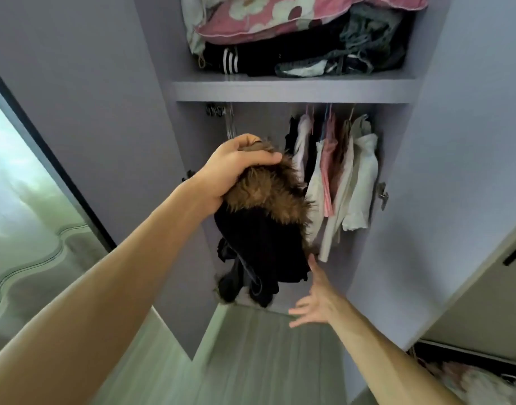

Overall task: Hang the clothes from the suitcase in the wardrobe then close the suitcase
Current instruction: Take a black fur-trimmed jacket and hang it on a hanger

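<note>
Two hands: left hand (236,168), right hand (315,305). One fur-trimmed coat (265,229). One shelf (294,90). Hanging garments (332,171) overlap, count unclear.

Premises: domestic bedroom. Evidence: a lilac-painted built-in wardrobe (443,141) stands open. Its lilac upper shelf (294,89) carries a pink floral quilt (280,21) over folded dark clothing (280,59). Small pale and pink garments (338,176) hang on hangers below. Underfoot, pale wood-look plank flooring (265,361) runs up to its base.

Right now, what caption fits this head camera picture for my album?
The left hand holds a fur-trimmed black coat up at the wardrobe; open right hand reaches toward it.
</note>
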A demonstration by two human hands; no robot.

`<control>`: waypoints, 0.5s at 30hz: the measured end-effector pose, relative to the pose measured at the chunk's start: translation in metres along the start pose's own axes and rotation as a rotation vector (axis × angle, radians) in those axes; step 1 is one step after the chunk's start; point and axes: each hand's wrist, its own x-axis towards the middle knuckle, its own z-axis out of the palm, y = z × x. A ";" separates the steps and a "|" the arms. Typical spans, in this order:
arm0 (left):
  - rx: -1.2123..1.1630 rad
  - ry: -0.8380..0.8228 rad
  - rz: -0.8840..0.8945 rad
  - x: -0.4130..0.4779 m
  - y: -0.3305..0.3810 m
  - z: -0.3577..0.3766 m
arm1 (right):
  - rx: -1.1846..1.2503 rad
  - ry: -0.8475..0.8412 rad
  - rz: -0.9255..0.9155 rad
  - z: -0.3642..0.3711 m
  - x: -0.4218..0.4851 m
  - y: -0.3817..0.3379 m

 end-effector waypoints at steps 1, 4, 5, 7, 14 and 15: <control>-0.017 0.004 0.006 -0.003 0.006 -0.008 | 0.101 -0.061 -0.028 0.009 0.003 -0.005; -0.054 0.053 -0.006 -0.011 0.011 -0.035 | 0.276 -0.153 -0.194 0.033 0.005 -0.041; -0.059 0.072 -0.023 -0.015 0.008 -0.042 | 0.274 -0.125 -0.272 0.038 0.003 -0.055; -0.042 0.104 -0.070 -0.019 -0.003 -0.059 | 0.177 -0.042 -0.420 0.054 -0.006 -0.087; 0.884 -0.156 -0.512 -0.021 -0.070 -0.094 | 0.025 -0.197 -0.697 0.109 -0.074 -0.166; 0.940 -0.240 -0.595 -0.020 -0.074 -0.092 | 0.006 -0.206 -0.713 0.115 -0.082 -0.169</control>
